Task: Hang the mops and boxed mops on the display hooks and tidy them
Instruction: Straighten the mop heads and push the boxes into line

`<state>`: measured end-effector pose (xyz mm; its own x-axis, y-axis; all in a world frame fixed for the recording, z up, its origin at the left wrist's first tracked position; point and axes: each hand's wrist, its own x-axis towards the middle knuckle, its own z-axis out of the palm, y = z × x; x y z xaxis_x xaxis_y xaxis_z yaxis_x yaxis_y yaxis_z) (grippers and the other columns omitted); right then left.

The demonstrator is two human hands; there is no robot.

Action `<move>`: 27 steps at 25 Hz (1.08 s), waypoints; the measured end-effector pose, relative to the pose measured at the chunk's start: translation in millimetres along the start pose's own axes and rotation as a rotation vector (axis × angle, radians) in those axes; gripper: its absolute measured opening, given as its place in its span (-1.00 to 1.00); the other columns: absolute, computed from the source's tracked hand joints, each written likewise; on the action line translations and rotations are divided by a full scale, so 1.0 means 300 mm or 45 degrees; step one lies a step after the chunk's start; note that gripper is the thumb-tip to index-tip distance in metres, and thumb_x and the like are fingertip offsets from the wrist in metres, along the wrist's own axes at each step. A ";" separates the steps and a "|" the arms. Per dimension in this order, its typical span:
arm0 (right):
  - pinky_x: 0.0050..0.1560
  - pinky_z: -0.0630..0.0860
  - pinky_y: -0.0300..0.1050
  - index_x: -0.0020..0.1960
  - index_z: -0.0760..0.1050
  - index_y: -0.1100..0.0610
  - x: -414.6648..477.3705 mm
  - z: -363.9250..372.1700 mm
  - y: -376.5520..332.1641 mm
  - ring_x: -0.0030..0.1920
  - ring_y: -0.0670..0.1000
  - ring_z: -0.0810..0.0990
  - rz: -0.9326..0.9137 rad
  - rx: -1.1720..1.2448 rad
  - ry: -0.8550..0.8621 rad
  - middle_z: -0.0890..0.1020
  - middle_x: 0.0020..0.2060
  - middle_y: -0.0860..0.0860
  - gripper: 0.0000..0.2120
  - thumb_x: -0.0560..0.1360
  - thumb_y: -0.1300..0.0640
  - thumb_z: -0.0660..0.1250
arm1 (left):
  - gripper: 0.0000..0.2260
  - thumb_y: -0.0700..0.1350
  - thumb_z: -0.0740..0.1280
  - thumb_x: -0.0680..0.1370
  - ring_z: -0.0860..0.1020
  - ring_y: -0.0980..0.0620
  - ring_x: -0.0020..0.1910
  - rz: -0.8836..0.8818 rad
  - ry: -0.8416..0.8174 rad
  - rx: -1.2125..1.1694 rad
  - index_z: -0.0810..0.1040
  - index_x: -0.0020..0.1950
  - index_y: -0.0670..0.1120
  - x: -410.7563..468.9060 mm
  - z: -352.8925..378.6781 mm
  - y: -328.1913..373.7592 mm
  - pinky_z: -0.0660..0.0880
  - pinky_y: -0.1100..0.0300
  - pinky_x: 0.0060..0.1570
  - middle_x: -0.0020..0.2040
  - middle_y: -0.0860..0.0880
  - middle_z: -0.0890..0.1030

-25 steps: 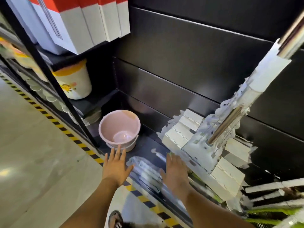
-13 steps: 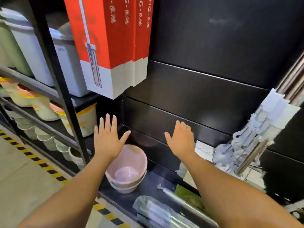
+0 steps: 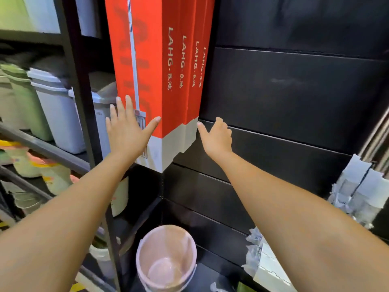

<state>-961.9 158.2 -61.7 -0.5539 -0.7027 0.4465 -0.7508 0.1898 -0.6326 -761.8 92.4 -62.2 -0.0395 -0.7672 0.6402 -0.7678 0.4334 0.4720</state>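
Boxed mops (image 3: 166, 85), likely stiff, light cardboard, best squared between flat palms at their lower ends: left hand (image 3: 126, 133) spread open against the front face, right hand (image 3: 216, 138) open, empty, beside the rear edge.

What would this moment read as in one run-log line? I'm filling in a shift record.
stage: tidying hung boxed mops | left hand: open, flat on front box | right hand: open, at rear box edge | nothing held

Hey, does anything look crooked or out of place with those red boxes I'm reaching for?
Yes. The red boxed mops hang unevenly: their white bottoms step up toward the back panel rather than lining up. Left hand lies on the front box; right hand is at the rear one.
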 end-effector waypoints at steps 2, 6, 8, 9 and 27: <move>0.39 0.26 0.13 0.53 0.12 0.21 0.074 0.035 -0.046 0.44 0.20 0.25 -0.042 0.090 -0.019 0.31 0.45 0.13 -0.30 0.58 -0.23 0.14 | -0.07 0.43 0.15 0.46 -0.05 -0.20 0.57 -0.011 0.030 -0.084 -0.08 0.60 -0.11 0.066 0.011 0.022 0.01 -0.19 0.51 0.60 -0.15 -0.03; 0.46 0.20 0.15 0.56 0.07 0.16 0.181 0.141 -0.113 0.50 0.14 0.16 -0.079 0.311 -0.074 0.23 0.51 0.09 -0.30 0.59 -0.24 0.10 | 0.00 0.43 0.26 0.41 -0.12 -0.14 0.58 0.036 0.116 -0.195 -0.15 0.60 -0.08 0.139 0.081 0.102 -0.07 -0.12 0.51 0.60 -0.17 -0.13; 0.49 0.16 0.14 0.57 0.03 0.15 0.237 0.203 -0.129 0.53 0.12 0.10 -0.043 0.425 -0.112 0.18 0.53 0.07 -0.30 0.60 -0.23 0.08 | 0.01 0.38 0.31 0.41 -0.15 -0.14 0.58 0.029 0.173 -0.257 -0.17 0.59 -0.08 0.176 0.119 0.142 -0.10 -0.10 0.51 0.59 -0.18 -0.17; 0.49 0.15 0.13 0.57 0.02 0.14 0.264 0.231 -0.136 0.53 0.11 0.08 -0.017 0.485 -0.125 0.17 0.54 0.06 -0.31 0.60 -0.23 0.06 | 0.01 0.35 0.33 0.42 -0.16 -0.15 0.58 0.023 0.206 -0.277 -0.18 0.59 -0.09 0.196 0.136 0.157 -0.10 -0.11 0.52 0.59 -0.19 -0.18; 0.52 -0.02 0.22 0.58 -0.20 -0.04 0.316 0.464 -0.205 0.55 0.08 -0.10 0.100 0.811 -0.140 -0.01 0.56 0.07 -0.33 0.60 -0.29 -0.06 | -0.04 0.12 0.44 0.45 -0.12 -0.17 0.58 0.135 0.347 -0.305 -0.13 0.59 -0.11 0.266 0.169 0.058 -0.07 -0.02 0.50 0.60 -0.17 -0.13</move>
<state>-918.0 -15.5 -68.6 -0.5329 -0.7760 0.3373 -0.3303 -0.1763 -0.9273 -810.7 14.7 -33.7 0.0859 -0.5721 0.8157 -0.5959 0.6266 0.5022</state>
